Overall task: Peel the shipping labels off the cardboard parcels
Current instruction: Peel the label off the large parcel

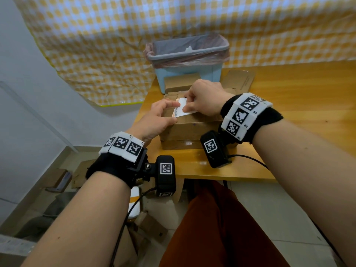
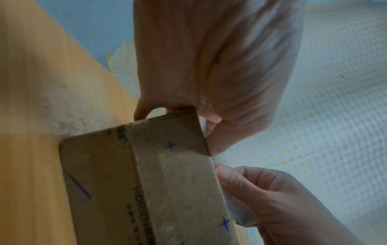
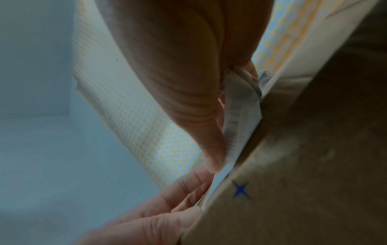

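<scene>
A brown cardboard parcel (image 1: 192, 130) with tape and blue star marks stands on the wooden table (image 1: 289, 116). On its top lies a white shipping label (image 1: 182, 108), partly lifted from the cardboard. My right hand (image 1: 188, 105) pinches the raised label between thumb and fingers; the right wrist view shows the label (image 3: 240, 114) curling up off the box edge (image 3: 303, 165). My left hand (image 1: 169, 113) grips the parcel's near left top corner, fingers on top and thumb on the side. In the left wrist view that hand (image 2: 209, 74) clasps the box (image 2: 136, 182).
A light blue bin (image 1: 192, 74) with a plastic liner stands behind the parcel at the table's back. Open cardboard flaps (image 1: 238, 79) lie beside it. Flattened cardboard pieces (image 1: 57, 178) lie on the floor to the left. A checked cloth (image 1: 115, 45) hangs on the wall.
</scene>
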